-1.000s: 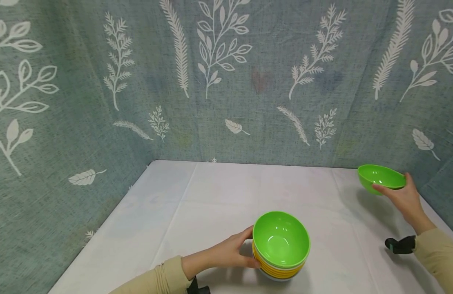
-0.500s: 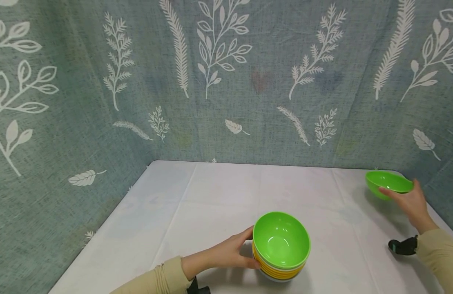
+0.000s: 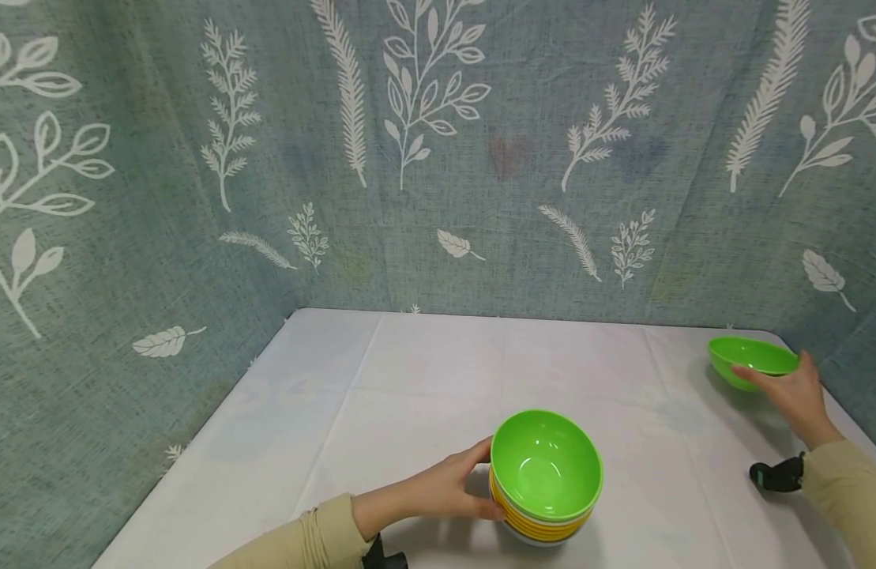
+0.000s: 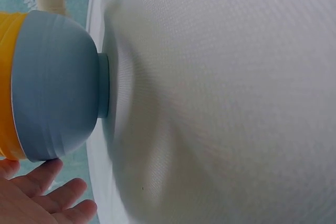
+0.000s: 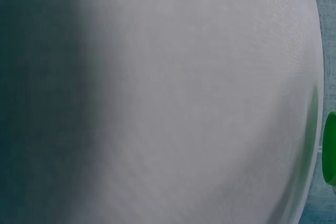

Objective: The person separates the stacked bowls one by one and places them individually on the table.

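Note:
A stack of bowls (image 3: 540,528) stands upright near the front of the table, with a green bowl (image 3: 547,468) on top, yellow ones below and a blue-grey bowl (image 4: 58,85) at the bottom. My left hand (image 3: 445,486) holds the stack's left side, thumb in front and fingers behind. In the left wrist view the fingertips (image 4: 50,167) rest right at the blue-grey bowl's rim. At the far right corner my right hand (image 3: 793,399) grips another green bowl (image 3: 750,356) by its right side, above the table. Only its edge shows in the right wrist view.
A white cloth covers the table (image 3: 409,379). Grey-green curtains (image 3: 438,158) with white leaf prints rise behind and at both sides. A black wrist-camera mount (image 3: 775,476) juts out under the right sleeve.
My right hand has moved the green bowl slightly right and down, closer to the table, and has nearly stopped. The left hand and the stack have stayed in place.

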The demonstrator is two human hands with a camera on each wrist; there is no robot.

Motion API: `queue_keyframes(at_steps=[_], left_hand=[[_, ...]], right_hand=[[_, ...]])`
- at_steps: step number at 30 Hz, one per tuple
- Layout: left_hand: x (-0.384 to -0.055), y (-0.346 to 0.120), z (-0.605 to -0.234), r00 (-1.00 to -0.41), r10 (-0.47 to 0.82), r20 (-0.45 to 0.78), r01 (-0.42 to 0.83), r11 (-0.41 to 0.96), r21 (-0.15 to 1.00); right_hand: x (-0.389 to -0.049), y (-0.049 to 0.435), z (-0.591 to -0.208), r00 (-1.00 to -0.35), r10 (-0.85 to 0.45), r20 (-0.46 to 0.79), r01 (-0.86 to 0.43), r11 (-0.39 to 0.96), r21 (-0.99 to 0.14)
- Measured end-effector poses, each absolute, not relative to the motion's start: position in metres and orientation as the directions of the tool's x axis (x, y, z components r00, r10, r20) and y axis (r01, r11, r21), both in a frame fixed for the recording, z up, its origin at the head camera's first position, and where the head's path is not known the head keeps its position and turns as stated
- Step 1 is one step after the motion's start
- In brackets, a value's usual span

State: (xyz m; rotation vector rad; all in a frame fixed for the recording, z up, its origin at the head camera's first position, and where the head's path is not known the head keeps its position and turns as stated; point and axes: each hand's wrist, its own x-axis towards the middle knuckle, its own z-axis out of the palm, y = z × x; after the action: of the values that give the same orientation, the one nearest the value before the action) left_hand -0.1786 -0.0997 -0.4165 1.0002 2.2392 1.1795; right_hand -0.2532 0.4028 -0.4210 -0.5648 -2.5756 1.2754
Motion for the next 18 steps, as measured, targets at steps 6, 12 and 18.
queue_keyframes(at_steps=[6, 12, 18], left_hand=[[-0.1784, -0.0987, -0.4160, -0.653, 0.757, -0.034, 0.401, 0.384, 0.832], [-0.1785, -0.0987, -0.4161, -0.657, 0.753, -0.043, 0.393, 0.391, 0.832], [-0.1796, -0.0993, -0.4150, -0.652, 0.757, -0.044, 0.391, 0.385, 0.836]], right_hand=[[-0.2519, 0.4044, -0.4222, -0.915, 0.404, 0.027, 0.227, 0.566, -0.792], [-0.2506, 0.4050, -0.4236, -0.915, 0.404, 0.004, 0.246, 0.565, -0.787], [-0.2536, 0.4063, -0.4227, -0.926, 0.378, -0.010, 0.243, 0.573, -0.783]])
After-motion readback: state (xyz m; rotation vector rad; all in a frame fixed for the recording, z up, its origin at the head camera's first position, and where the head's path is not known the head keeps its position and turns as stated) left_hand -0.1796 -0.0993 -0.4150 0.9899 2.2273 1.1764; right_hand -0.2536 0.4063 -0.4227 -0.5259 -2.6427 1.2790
